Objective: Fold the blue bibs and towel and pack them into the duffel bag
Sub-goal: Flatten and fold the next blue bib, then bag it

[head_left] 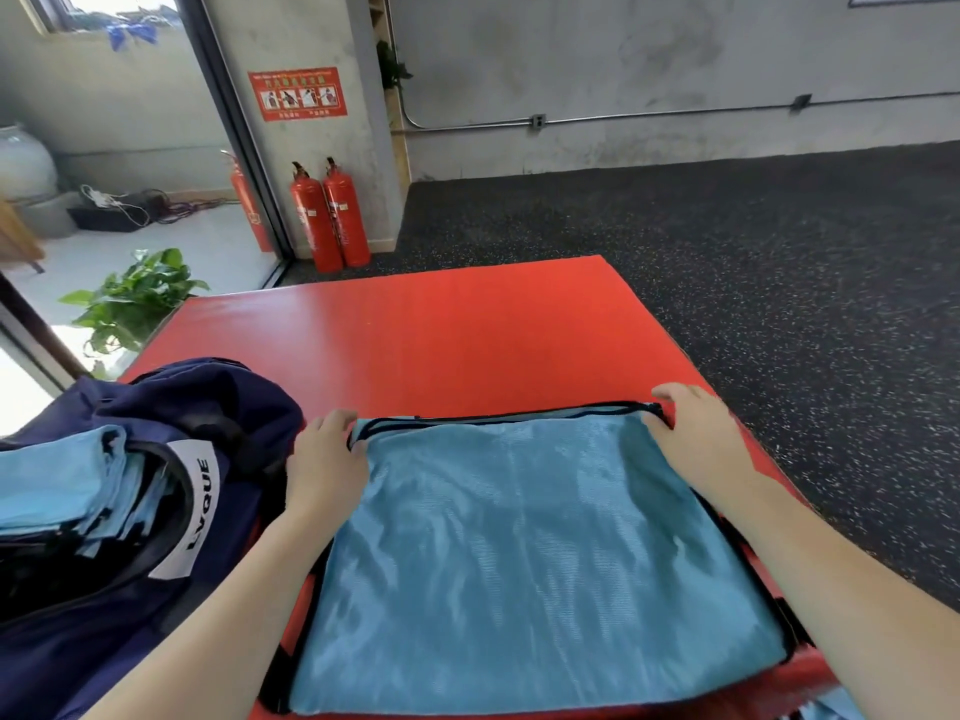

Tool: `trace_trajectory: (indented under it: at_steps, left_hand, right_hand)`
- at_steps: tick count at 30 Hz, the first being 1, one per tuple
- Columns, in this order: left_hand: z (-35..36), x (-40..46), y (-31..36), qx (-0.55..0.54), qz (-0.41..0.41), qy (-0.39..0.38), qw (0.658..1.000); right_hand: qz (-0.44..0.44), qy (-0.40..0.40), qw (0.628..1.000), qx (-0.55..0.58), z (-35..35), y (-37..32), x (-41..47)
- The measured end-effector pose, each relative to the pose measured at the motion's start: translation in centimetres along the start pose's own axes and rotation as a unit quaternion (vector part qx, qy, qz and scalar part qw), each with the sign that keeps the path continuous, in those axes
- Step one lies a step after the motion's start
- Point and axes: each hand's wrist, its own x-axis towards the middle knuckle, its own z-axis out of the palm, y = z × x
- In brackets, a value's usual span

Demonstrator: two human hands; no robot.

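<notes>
Duffel bag [130, 511], navy, far left on the red table [441, 330], mouth open toward the person. Folded blue bibs [57, 485] already stacked inside it, edges showing. White label on the bag's rim.

Left hand [324, 459] at the far left corner of the blue bib [530, 553] laid flat on the table; fingers curl over the dark-trimmed edge and appear to pinch it. This hand lies just beside the bag, so it is the nearer one for packing.

The bib spreads from both hands back toward the person. Long axis runs left to right between the two held corners. Light blue mesh, slight sheen, black binding along the far edge and down both sides; mostly smooth, a few soft ripples.

Right hand [696, 433] at the far right corner, fingers bent onto the binding, seemingly gripping it; the thumb is hidden.

Judgement: next fold likely draws the far edge toward the near edge, both corners moving together. The bag lies left of the bib.
</notes>
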Motion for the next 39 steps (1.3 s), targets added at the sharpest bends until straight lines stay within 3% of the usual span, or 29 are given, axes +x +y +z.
trace_trajectory:
  at_steps: [2,4,6,8,11,13,22,31,39]
  left_hand:
    - [0.3,-0.4,0.7,0.032,0.055,0.019,0.998]
    - [0.7,-1.1,2.0,-0.002,0.125,0.003,0.992]
    - [1.5,-2.1,3.3,-0.035,0.182,-0.056,0.981]
    - [2.6,-3.0,4.1,-0.002,0.205,-0.125,0.971]
    - [3.5,-3.1,3.6,0.149,0.143,-0.186,0.961]
    - [3.2,-2.8,2.9,0.191,0.121,-0.196,0.954]
    - [1.4,-4.1,2.6,0.189,0.151,-0.187,0.952]
    - [-1.0,-14.1,3.7,0.167,0.140,-0.219,0.951]
    - [-0.6,-22.0,2.6,0.205,0.113,-0.147,0.961]
  right_hand:
    - [-0.070,0.015,0.997,0.008,0.1,-1.3,-0.5]
    - [-0.138,-0.016,0.988,0.067,0.3,-3.4,-1.4]
    - [-0.193,-0.084,0.976,0.061,1.2,-5.0,-2.5]
    - [-0.194,-0.152,0.969,-0.010,2.3,-5.4,-3.4]
    - [-0.139,-0.195,0.965,-0.109,3.1,-4.4,-3.7]
    - [-0.123,-0.204,0.963,-0.127,3.3,-3.8,-3.5]
    - [-0.135,-0.206,0.963,-0.106,1.6,-3.6,-4.6]
    - [-0.158,-0.210,0.960,-0.101,-1.1,-4.1,-12.9]
    - [-0.170,-0.201,0.955,-0.137,-1.0,-4.0,-19.9]
